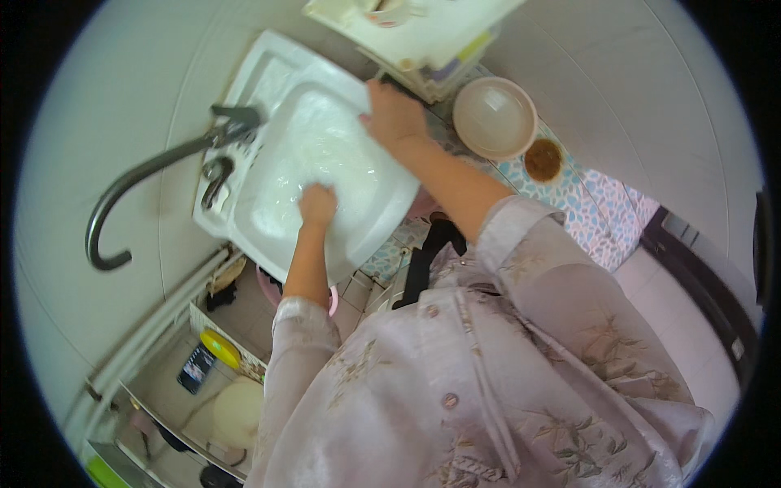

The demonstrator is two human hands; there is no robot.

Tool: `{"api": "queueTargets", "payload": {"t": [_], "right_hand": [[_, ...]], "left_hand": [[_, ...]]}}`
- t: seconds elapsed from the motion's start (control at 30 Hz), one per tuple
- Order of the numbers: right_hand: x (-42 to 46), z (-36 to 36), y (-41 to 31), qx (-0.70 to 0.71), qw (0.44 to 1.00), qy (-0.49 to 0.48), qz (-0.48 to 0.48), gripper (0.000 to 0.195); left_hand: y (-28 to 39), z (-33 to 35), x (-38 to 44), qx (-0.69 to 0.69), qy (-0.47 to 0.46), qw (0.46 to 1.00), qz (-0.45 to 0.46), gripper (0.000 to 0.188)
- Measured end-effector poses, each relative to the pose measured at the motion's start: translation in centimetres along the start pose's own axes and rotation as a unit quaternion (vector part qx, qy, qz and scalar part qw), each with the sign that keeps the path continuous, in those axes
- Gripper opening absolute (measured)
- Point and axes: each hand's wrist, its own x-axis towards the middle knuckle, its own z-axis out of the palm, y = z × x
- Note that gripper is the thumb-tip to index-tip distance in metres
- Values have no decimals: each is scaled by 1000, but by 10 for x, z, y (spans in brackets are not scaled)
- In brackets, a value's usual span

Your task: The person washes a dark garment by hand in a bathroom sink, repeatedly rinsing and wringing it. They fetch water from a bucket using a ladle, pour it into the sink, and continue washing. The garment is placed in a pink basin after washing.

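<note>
A white washbasin holds rippling, whitish water. My left hand reaches down into it, fingertips under the surface, so what they touch is hidden. At the basin's upper right rim is my right hand, slightly blurred, its fingers bent over the edge; whether it grips something cannot be made out. A dark curved faucet rises from the basin's left side, its spout turned away over the outside. Beside the faucet's base lies a small dark curved metal fitting on the ledge.
A white cabinet with a cup on top stands beyond the basin. On the patterned floor are a pale round tub and a brown round object. At lower left, a shelf unit holds a phone and a yellow oval object.
</note>
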Motion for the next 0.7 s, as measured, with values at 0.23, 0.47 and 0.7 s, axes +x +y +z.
{"api": "queueTargets", "payload": {"t": [0.23,0.47,0.7], "right_hand": [[1,15,7,27,997,70,-27,13],[-1,6,2,51,998,22,-16,22],[2,4,8,60,997,47,-14,17]], "left_hand": [[-21,50,17,209,-64,969,118,29],[-36,62,6,364,-3,917,160,26],[-71,121,45,225,-78,970,53,23]]}}
